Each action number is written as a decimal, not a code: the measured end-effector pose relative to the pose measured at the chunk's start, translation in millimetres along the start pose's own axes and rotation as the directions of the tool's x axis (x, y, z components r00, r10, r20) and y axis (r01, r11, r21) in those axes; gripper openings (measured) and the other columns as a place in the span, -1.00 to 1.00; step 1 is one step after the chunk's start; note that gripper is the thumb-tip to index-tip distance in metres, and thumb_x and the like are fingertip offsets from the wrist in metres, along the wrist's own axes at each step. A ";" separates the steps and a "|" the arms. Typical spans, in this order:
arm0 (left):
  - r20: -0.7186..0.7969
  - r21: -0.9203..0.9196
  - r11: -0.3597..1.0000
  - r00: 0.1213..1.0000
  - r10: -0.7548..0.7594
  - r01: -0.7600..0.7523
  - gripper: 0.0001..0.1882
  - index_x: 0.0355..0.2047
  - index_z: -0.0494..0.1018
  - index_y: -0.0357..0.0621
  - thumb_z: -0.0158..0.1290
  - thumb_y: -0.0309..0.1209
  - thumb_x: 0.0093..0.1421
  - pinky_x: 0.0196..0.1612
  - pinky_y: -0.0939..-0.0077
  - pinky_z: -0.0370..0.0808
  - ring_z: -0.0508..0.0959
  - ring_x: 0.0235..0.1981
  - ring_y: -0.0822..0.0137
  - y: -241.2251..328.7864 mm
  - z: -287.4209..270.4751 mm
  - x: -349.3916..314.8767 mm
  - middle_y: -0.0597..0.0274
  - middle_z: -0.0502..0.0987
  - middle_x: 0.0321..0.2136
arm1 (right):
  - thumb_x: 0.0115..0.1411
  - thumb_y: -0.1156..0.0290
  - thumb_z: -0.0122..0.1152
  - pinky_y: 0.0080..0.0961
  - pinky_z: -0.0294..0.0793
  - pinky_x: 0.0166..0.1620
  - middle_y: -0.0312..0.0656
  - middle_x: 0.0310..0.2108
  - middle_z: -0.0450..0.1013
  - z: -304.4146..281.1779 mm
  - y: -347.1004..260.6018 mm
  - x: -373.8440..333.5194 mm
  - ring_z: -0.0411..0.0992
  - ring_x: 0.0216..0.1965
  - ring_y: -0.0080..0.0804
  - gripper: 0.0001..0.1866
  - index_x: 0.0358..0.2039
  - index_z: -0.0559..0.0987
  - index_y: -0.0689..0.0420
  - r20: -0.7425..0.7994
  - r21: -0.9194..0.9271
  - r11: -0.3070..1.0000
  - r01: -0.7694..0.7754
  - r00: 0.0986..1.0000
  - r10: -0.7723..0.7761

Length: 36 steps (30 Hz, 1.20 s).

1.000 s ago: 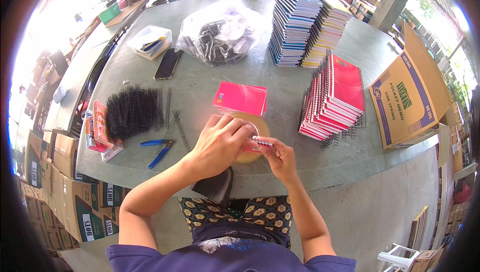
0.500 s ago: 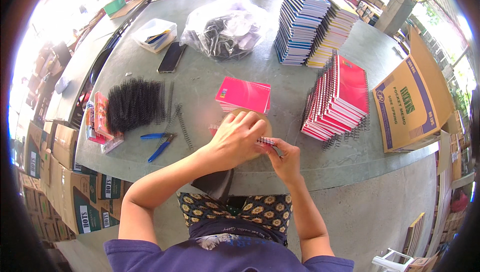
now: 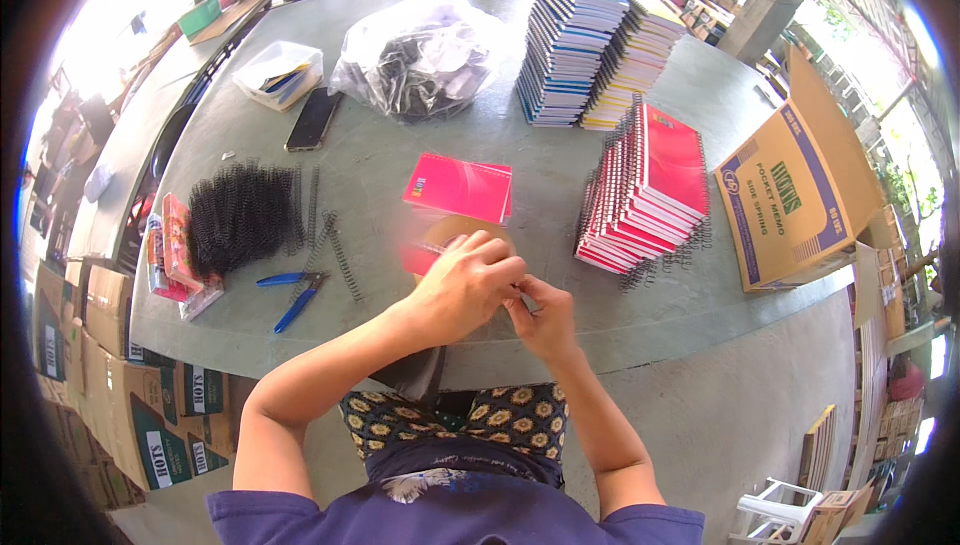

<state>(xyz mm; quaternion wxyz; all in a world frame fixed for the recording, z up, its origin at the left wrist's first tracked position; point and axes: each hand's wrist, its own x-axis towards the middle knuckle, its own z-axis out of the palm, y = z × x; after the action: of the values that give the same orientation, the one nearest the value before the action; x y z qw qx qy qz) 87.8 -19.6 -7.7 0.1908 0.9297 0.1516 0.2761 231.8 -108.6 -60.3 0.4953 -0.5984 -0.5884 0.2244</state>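
In front of me my left hand (image 3: pixel 468 283) is closed around a small red notebook (image 3: pixel 420 258), whose blurred corner shows past the knuckles. Most of that notebook is hidden by the hand. My right hand (image 3: pixel 545 315) touches the left fingertips, its thumb and fingers pinched together; what they grip is covered. Under the hands lies a tan round thing (image 3: pixel 506 233), partly covered. Just beyond it rests a short stack of red notebooks (image 3: pixel 458 185). Black spiral coils (image 3: pixel 245 217) form a dense pile to the left, with a few loose coils (image 3: pixel 345 270) nearer me.
Blue-handled pliers (image 3: pixel 298 297) lie left of my hands. Coil-bound red notebooks (image 3: pixel 645 190) are stacked to the right, beside an open cardboard box (image 3: pixel 790 190). Farther back are tall notebook stacks (image 3: pixel 568 50), a clear plastic bag (image 3: pixel 420 60), a phone (image 3: pixel 313 120) and a plastic tub (image 3: pixel 280 75).
The notebook in my left hand has turned, its red corner now showing at the left; the bound edge seen between my hands is now covered. The whole view has shifted slightly.
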 end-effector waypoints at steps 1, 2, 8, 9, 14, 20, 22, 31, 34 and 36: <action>-0.088 0.095 0.995 0.996 -0.008 0.017 -0.60 -0.27 0.45 -0.12 0.27 -0.44 -0.19 -0.18 0.36 0.41 0.42 -0.22 0.18 2.9 -10.7 3.0 0.17 0.44 -0.35 | 0.13 0.51 0.17 -0.57 0.43 -0.35 -0.15 -0.38 0.55 0.8 0.3 -0.8 0.49 -0.39 -0.46 -0.85 -0.26 0.57 0.23 -0.025 0.105 0.993 -0.044 0.999 0.047; -0.178 0.185 0.982 0.984 -0.008 0.042 -0.53 -0.19 0.45 -0.10 0.28 -0.42 -0.19 -0.15 0.36 0.41 0.43 -0.18 0.17 8.0 -25.6 5.4 0.17 0.46 -0.30 | 0.15 0.54 0.16 -0.64 0.41 -0.34 -0.21 -0.36 0.57 -1.2 0.3 -1.3 0.47 -0.38 -0.59 -0.88 -0.30 0.57 0.27 -0.045 0.210 0.974 -0.083 0.995 0.094; -0.477 -0.300 0.851 0.705 -0.525 0.430 -0.46 -0.03 0.42 -0.10 0.28 -0.33 -0.06 -0.01 0.29 0.37 0.46 -0.06 0.09 -16.3 -66.3 -22.8 0.08 0.49 -0.13 | 0.14 0.56 0.14 -0.51 0.46 -0.05 -0.09 -0.13 0.52 -75.6 -48.7 14.3 0.49 -0.09 -0.38 -0.71 -0.09 0.53 0.26 -0.411 -0.177 0.928 0.327 0.833 -0.371; -0.463 -0.193 0.887 0.758 -0.459 0.420 -0.48 -0.04 0.43 -0.11 0.27 -0.36 -0.06 -0.02 0.29 0.38 0.45 -0.07 0.09 -20.4 -64.1 -29.7 0.08 0.49 -0.14 | 0.12 0.58 0.15 -0.49 0.44 0.00 -0.07 -0.10 0.50 -94.3 -67.5 27.9 0.48 -0.04 -0.31 -0.69 -0.08 0.54 0.24 -0.451 -0.387 0.832 0.397 0.705 -0.547; -0.398 -0.022 0.933 0.853 -0.339 0.360 -0.67 -0.20 0.50 -0.16 0.24 -0.42 -0.02 -0.05 0.32 0.40 0.47 -0.10 0.12 -17.5 -46.5 -34.0 0.11 0.51 -0.19 | 0.11 0.56 0.14 -0.38 0.46 -0.01 -0.09 -0.08 0.49 -151.9 -76.6 67.4 0.47 -0.04 -0.20 -0.74 -0.15 0.59 0.16 -0.295 -0.709 0.698 0.103 0.856 -0.425; -0.403 0.008 0.926 0.848 -0.343 0.378 -0.73 -0.25 0.51 -0.17 0.22 -0.47 0.00 -0.12 0.37 0.43 0.51 -0.18 0.17 -24.8 -49.2 -43.7 0.14 0.53 -0.22 | 0.10 0.37 0.20 -0.33 0.35 0.09 -0.11 -0.12 0.50 -142.7 -53.1 67.6 0.41 0.02 -0.22 -0.74 -0.19 0.60 0.17 -0.171 -0.766 0.638 0.084 0.930 -0.327; -0.434 0.000 0.917 0.826 -0.360 0.400 -0.76 -0.27 0.52 -0.19 0.21 -0.48 0.01 -0.19 0.43 0.44 0.52 -0.26 0.22 -31.9 -59.2 -52.7 0.15 0.53 -0.27 | 0.09 0.38 0.21 -0.34 0.35 0.08 -0.10 -0.10 0.50 -140.3 -53.0 68.9 0.41 0.01 -0.20 -0.73 -0.19 0.60 0.18 -0.186 -0.757 0.649 0.068 0.931 -0.314; -0.473 -0.119 0.819 0.693 -0.544 0.561 -0.90 -0.38 0.54 -0.24 0.15 -0.49 0.08 -0.47 0.63 0.34 0.41 -0.56 0.51 -35.6 -92.8 -90.8 0.27 0.50 -0.52 | -0.05 0.59 0.16 -0.31 0.45 -0.10 -0.19 -0.30 0.53 -8.7 -48.8 107.5 0.47 -0.19 -0.26 -0.76 -0.31 0.59 0.16 0.179 -0.440 0.694 0.570 0.813 -0.554; -0.405 -0.096 0.786 0.697 -0.591 0.611 -0.90 -0.40 0.54 -0.25 0.16 -0.51 0.06 -0.47 0.62 0.34 0.41 -0.56 0.49 -29.3 -90.4 -97.0 0.25 0.50 -0.54 | -0.01 0.46 0.20 -0.32 0.46 -0.17 -0.17 -0.30 0.49 60.5 -7.8 136.4 0.45 -0.21 -0.21 -0.84 -0.36 0.58 0.15 0.233 -0.456 0.765 0.455 0.890 -0.391; -0.374 -0.087 0.758 0.684 -0.626 0.646 -0.90 -0.40 0.55 -0.25 0.18 -0.51 0.04 -0.47 0.60 0.35 0.42 -0.56 0.48 -33.6 -87.4 -110.5 0.23 0.51 -0.53 | -0.06 0.36 0.32 -0.33 0.48 -0.21 -0.14 -0.28 0.48 81.7 -6.6 139.0 0.44 -0.20 -0.18 -0.78 -0.37 0.57 0.15 0.263 -0.605 0.688 0.401 0.916 -0.302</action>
<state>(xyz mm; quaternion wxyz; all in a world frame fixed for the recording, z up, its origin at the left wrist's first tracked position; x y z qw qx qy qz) -56.6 -9.0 -5.1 0.2171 0.7516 0.5058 0.3636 187.8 45.9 -44.4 0.2482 -0.5903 -0.7665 -0.0501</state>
